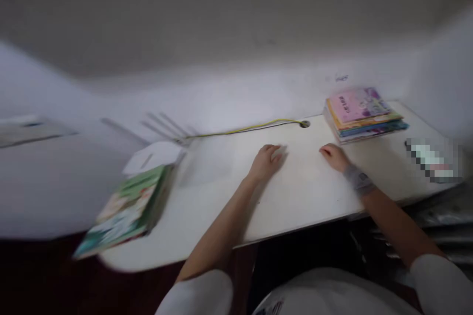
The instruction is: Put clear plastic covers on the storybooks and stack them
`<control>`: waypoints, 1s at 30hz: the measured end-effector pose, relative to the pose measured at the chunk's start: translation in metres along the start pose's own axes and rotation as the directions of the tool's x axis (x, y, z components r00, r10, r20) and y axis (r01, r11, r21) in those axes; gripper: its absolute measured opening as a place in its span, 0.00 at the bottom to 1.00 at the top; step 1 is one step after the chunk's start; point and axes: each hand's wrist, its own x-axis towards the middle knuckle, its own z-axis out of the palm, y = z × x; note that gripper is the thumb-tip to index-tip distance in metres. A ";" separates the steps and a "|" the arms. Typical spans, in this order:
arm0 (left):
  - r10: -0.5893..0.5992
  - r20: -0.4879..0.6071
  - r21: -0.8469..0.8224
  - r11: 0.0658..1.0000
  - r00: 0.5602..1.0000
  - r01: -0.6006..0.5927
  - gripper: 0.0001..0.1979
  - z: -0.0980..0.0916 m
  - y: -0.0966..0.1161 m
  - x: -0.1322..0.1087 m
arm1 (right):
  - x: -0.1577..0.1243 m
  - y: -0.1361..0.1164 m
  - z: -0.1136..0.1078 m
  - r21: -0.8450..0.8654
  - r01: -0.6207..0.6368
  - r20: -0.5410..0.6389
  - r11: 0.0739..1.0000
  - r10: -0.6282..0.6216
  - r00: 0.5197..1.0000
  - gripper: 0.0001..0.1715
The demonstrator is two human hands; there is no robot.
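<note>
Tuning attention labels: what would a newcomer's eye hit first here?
Probably the pink-topped stack of paper books at the back right of the white desk, beyond the curled bare right hand. Next, the green-covered stack of paper books at the desk's left end, and the yellow cable running along its back edge to a round hole.

Left forearm [223,229] crosses front edge of desk [295,197], slanting inward toward back edge. Left hand [265,162] palm down, fingers loosely bent, thumb apart. Right forearm [399,224] crosses same edge, slanting inward. Right hand [333,157] nearer desk's right end, fingers curled, detail blurred. Hands well apart, roughly level.
</note>
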 end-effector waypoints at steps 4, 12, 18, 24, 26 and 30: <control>-0.308 -0.116 0.310 0.892 0.944 0.329 0.21 -0.048 -0.058 -0.060 | -0.004 0.006 -0.003 0.043 0.012 -0.004 0.999 -0.011 1.000 0.12; -0.563 -0.122 0.386 0.732 0.818 0.562 0.21 -0.073 -0.101 -0.101 | -0.010 0.015 -0.003 -0.041 -0.055 -0.033 0.998 0.054 0.998 0.17; -0.555 -0.136 0.308 0.764 0.821 0.567 0.16 -0.074 -0.106 -0.102 | -0.010 0.014 -0.004 -0.051 -0.081 -0.065 0.995 0.078 0.995 0.20; -0.586 -0.218 0.232 0.745 0.780 0.625 0.19 -0.080 -0.111 -0.105 | -0.009 0.016 -0.006 -0.049 -0.069 -0.042 0.996 0.067 0.997 0.22; -0.588 -0.247 0.217 0.741 0.770 0.635 0.18 -0.080 -0.110 -0.105 | -0.010 0.015 -0.006 -0.048 -0.064 -0.043 0.997 0.062 0.997 0.23; -0.591 -0.285 0.190 0.737 0.755 0.649 0.17 -0.084 -0.105 -0.106 | -0.010 0.012 -0.006 -0.054 -0.067 -0.043 0.996 0.065 0.997 0.24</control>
